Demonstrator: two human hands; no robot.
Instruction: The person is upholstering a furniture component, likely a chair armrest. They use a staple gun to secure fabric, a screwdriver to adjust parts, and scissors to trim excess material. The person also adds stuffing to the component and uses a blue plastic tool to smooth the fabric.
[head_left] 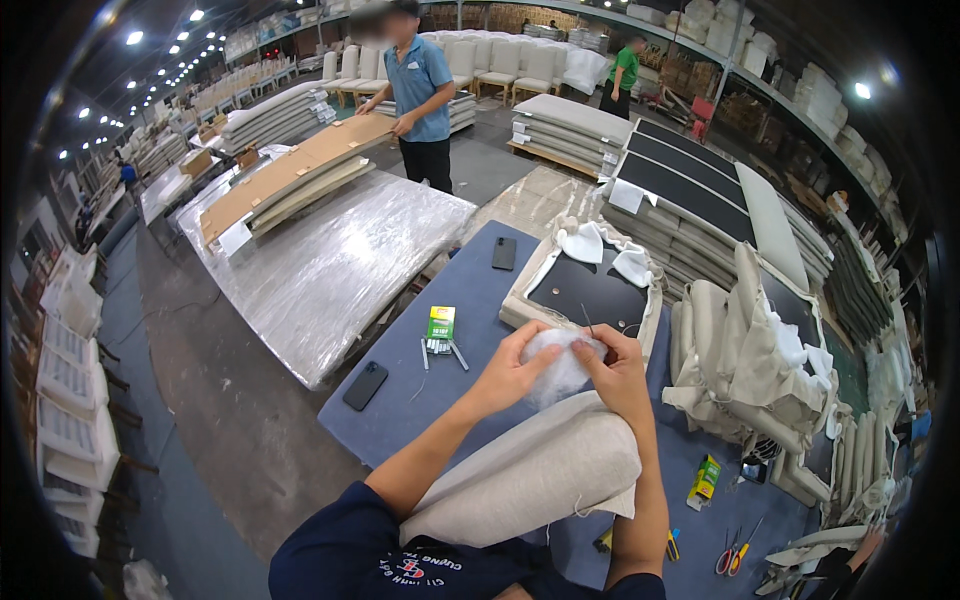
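A tuft of white fibre stuffing (pixel 556 384) is pinched between both my hands. My left hand (pixel 512 366) grips its left side, and my right hand (pixel 614 368) closes on its right side. Something thin and dark, like a needle, sticks up by my right fingertips. Just below the tuft, a beige fabric-covered cushion (pixel 530 475) lies across in front of my body, a loose thread hanging from it. Beyond my hands sits an upholstered seat panel (pixel 585 290) with a black backing, beige rim and white fabric pieces on top.
The blue-covered table (pixel 450 285) carries two dark phones (pixel 366 386), a green-yellow box (pixel 441 323) with white sticks, another box (pixel 704 480) and scissors (pixel 733 560). Upholstered pieces (pixel 750 350) pile up at right. A person in blue (pixel 420 85) handles a brown panel across a plastic-wrapped table (pixel 330 270).
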